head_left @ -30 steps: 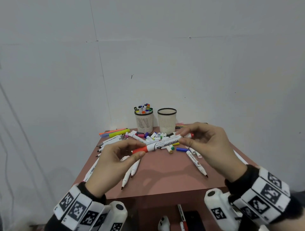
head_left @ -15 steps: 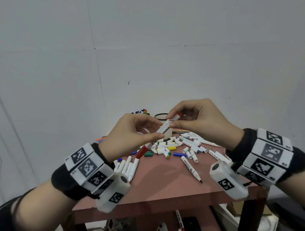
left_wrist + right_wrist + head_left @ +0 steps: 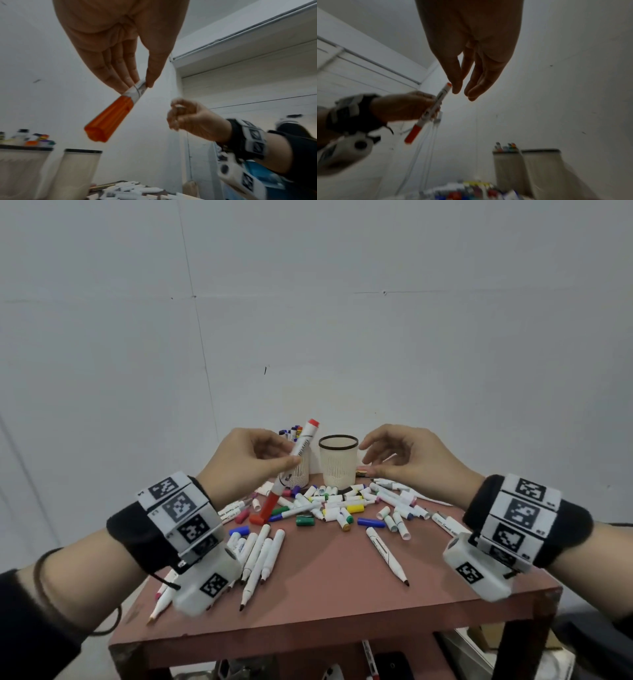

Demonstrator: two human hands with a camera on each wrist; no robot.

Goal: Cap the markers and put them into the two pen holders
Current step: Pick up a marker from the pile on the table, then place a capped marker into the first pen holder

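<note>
Capped red whiteboard marker held above the table, near the two pen holders.

The left hand pinches the red marker mid-barrel between thumb and fingers, cap end tilted down and toward the viewer. The right hand hangs loosely curled, holding nothing, right of the empty holder. The left holder contains markers. Loose markers and caps litter the table.

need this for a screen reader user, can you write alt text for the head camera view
A person's left hand pinches a capped red whiteboard marker in front of two white mesh pen holders at the back of a reddish table. The right hand hovers empty beside the holders. Loose markers and caps litter the tabletop.
</note>
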